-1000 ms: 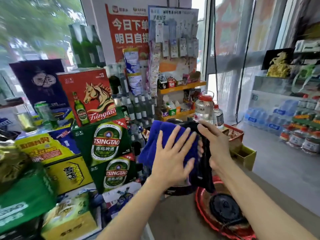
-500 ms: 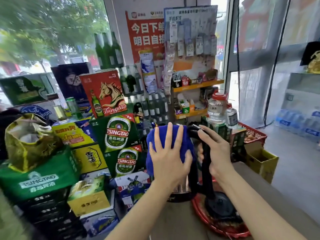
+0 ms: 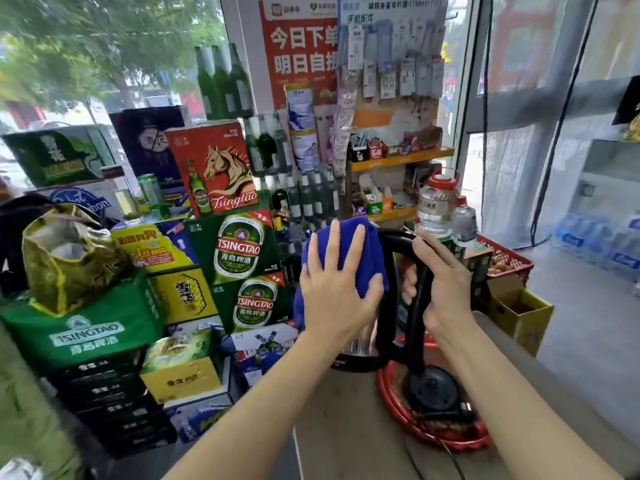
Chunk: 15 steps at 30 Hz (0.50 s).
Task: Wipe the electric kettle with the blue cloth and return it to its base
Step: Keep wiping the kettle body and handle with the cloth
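The electric kettle (image 3: 360, 348), steel with a black handle, is held up off the counter. My right hand (image 3: 441, 282) grips the black handle. The blue cloth (image 3: 367, 251) is draped over the kettle's side and top. My left hand (image 3: 332, 289) presses flat on the cloth with fingers spread and the thumb curled against the fabric. Below and to the right, the round black base (image 3: 433, 393) sits in a red tray (image 3: 450, 438) with nothing on it.
Stacked Tsingtao beer cartons (image 3: 239, 271) and bottles fill the left and back. A large water jar (image 3: 436, 206) and a red crate (image 3: 502, 258) stand behind the kettle. The grey counter (image 3: 346, 427) carries the tray; a black cord trails off its front.
My head has turned left, shifting the view. The left hand with the cloth has slid slightly over the kettle's side; the right hand keeps its grip on the handle.
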Each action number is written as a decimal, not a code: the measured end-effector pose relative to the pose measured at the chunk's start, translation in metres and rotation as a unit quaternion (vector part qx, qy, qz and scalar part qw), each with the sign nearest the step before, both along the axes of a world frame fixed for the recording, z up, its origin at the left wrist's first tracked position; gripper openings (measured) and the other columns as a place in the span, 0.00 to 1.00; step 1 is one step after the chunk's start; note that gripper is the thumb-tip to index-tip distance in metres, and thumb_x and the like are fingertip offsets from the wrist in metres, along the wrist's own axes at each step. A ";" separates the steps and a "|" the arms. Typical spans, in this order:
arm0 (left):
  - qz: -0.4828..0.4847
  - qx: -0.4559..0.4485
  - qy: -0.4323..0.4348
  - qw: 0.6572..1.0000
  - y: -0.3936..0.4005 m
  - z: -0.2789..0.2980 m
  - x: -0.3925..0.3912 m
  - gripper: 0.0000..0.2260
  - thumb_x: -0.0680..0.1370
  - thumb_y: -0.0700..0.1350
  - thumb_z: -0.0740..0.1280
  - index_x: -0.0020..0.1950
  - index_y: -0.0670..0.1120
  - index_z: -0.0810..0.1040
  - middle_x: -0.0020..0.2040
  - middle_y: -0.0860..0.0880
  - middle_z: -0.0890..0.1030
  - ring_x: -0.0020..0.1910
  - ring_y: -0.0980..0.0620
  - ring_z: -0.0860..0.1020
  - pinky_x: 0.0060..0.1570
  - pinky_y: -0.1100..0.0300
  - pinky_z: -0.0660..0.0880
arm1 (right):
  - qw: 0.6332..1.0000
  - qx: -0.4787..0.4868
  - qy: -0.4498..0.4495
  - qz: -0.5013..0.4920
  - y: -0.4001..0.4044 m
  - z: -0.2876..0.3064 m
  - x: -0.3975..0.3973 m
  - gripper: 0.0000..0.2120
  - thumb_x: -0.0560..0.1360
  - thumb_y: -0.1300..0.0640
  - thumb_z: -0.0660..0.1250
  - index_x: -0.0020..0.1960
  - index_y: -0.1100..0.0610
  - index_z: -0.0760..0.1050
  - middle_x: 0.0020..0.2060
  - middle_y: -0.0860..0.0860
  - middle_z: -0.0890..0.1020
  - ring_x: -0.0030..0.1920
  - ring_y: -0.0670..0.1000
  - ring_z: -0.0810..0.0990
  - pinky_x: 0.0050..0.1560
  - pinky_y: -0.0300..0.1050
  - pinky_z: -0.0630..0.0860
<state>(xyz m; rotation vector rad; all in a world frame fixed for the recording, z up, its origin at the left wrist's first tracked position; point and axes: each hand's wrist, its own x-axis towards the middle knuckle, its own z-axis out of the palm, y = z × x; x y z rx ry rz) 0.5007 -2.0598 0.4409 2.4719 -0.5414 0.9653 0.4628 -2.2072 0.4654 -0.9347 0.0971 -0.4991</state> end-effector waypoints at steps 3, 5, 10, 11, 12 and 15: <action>-0.039 0.121 -0.076 0.989 0.003 -0.054 -0.026 0.34 0.75 0.61 0.64 0.80 0.57 0.61 0.82 0.49 0.58 0.81 0.35 0.50 0.68 0.27 0.60 | 1.000 0.000 -0.007 -0.009 -0.001 0.002 0.002 0.13 0.74 0.58 0.73 0.58 0.54 0.82 0.23 0.53 0.76 0.20 0.51 0.69 0.23 0.40 0.67; -0.076 0.194 -0.143 0.968 0.013 -0.093 -0.040 0.32 0.75 0.61 0.65 0.78 0.56 0.66 0.80 0.52 0.63 0.81 0.38 0.49 0.65 0.23 0.59 | 1.000 -0.017 -0.014 -0.010 -0.001 0.001 0.003 0.10 0.74 0.60 0.72 0.56 0.53 0.83 0.25 0.50 0.79 0.22 0.47 0.74 0.25 0.38 0.72; -0.076 0.170 -0.149 0.971 0.013 -0.057 -0.028 0.28 0.78 0.62 0.62 0.77 0.58 0.68 0.80 0.52 0.65 0.81 0.39 0.55 0.67 0.24 0.56 | 0.997 -0.002 -0.025 0.068 -0.008 -0.011 0.009 0.15 0.75 0.57 0.71 0.61 0.54 0.81 0.22 0.54 0.72 0.19 0.52 0.67 0.21 0.39 0.66; -0.043 0.142 -0.122 0.981 0.008 -0.038 -0.023 0.29 0.77 0.62 0.62 0.78 0.59 0.66 0.80 0.52 0.63 0.81 0.39 0.54 0.68 0.25 0.57 | 0.996 -0.003 -0.026 0.081 -0.009 -0.012 0.010 0.16 0.75 0.56 0.71 0.62 0.55 0.80 0.22 0.54 0.72 0.19 0.52 0.67 0.21 0.39 0.65; -0.002 0.110 -0.089 0.990 0.003 -0.022 -0.018 0.30 0.76 0.61 0.62 0.79 0.59 0.63 0.81 0.52 0.61 0.81 0.39 0.53 0.69 0.26 0.58 | 0.995 -0.010 -0.024 0.091 -0.008 -0.013 0.010 0.16 0.75 0.56 0.71 0.63 0.55 0.80 0.22 0.54 0.71 0.19 0.52 0.66 0.21 0.39 0.65; 0.050 0.090 -0.051 0.993 -0.005 -0.008 -0.023 0.32 0.76 0.59 0.61 0.80 0.57 0.60 0.82 0.50 0.58 0.81 0.37 0.51 0.69 0.27 0.58 | 0.994 -0.028 -0.023 0.105 -0.004 -0.012 0.013 0.17 0.75 0.54 0.71 0.63 0.55 0.80 0.23 0.54 0.71 0.20 0.52 0.66 0.22 0.40 0.65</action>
